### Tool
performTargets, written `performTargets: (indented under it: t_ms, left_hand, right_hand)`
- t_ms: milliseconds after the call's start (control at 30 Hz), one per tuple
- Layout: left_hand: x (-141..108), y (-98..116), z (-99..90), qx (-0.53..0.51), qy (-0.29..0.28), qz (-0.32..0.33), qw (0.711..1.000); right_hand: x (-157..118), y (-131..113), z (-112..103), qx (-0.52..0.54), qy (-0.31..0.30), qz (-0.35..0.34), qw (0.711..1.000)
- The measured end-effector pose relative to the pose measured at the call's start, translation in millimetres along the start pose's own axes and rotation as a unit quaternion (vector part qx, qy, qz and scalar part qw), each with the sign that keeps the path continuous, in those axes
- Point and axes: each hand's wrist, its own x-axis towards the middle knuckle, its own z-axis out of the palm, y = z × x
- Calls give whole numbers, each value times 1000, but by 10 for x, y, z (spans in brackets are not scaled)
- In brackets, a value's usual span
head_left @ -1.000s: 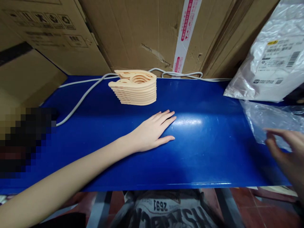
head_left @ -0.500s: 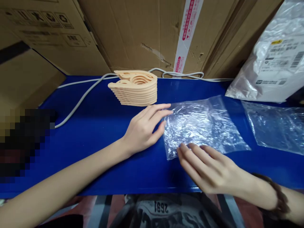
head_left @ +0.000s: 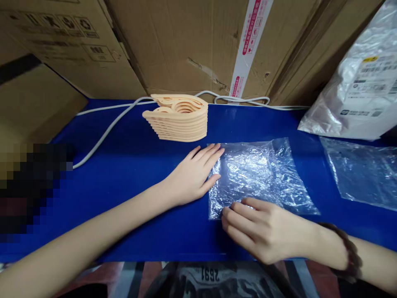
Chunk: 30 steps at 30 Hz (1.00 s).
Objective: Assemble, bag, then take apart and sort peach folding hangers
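Note:
A clear, crinkled plastic bag (head_left: 251, 167) lies flat on the blue tabletop (head_left: 124, 174). Across its left edge rests my left hand (head_left: 194, 174), palm down with fingers stretched and thumb apart. My right hand (head_left: 260, 227) is at the bag's near edge, fingers curled together over the plastic; its thumb is hidden underneath. Behind my left hand stands a neat stack of beige, curved flat pieces with cut-out openings (head_left: 178, 120), which neither hand touches.
A second clear plastic bag (head_left: 366, 174) lies at the right. Behind it leans a white parcel bag with labels (head_left: 356, 91). Cardboard boxes (head_left: 186, 41) line the back, with a white cable (head_left: 108, 128) along them. A blurred dark patch (head_left: 34, 182) covers the left side.
The bag has shifted slightly towards me and left. My left hand has flattened onto its left edge. My right hand has moved nearer and left, its fingers more curled.

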Motion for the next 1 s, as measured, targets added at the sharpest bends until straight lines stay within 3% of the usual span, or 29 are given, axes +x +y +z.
performTargets:
  t_ms: [133,267,367,433,700,867,1000]
  left_hand:
    - [-10,-11,-36,-9,-50,-2,999]
    - [-44,17,-102,-18,-84,-1,996]
    - [-94,52,-138,-15,-109,-2,994]
    - [-125,65,-138,-10,-123,-2,992]
    - [-135,30,-141,-25,-140,4,990]
    - [-108,-4,-200,-44,-159,8,986]
    - [-98,-33,-222,-57,-157,7,986]
  right_hand:
    - [-143,406,-190,-22,-1,137,990]
    - [-586,831,-272,-108,-137,279,944]
    - [-844,918,-239,-67,-191,342,918]
    - [-886,899,-208,-19,-192,369,909]
    - [-549,901,-114,271,-100,295,911]
    - [-463,884,52,179,-84,200,960]
    - [-489,814,178,178,-84,191,962]
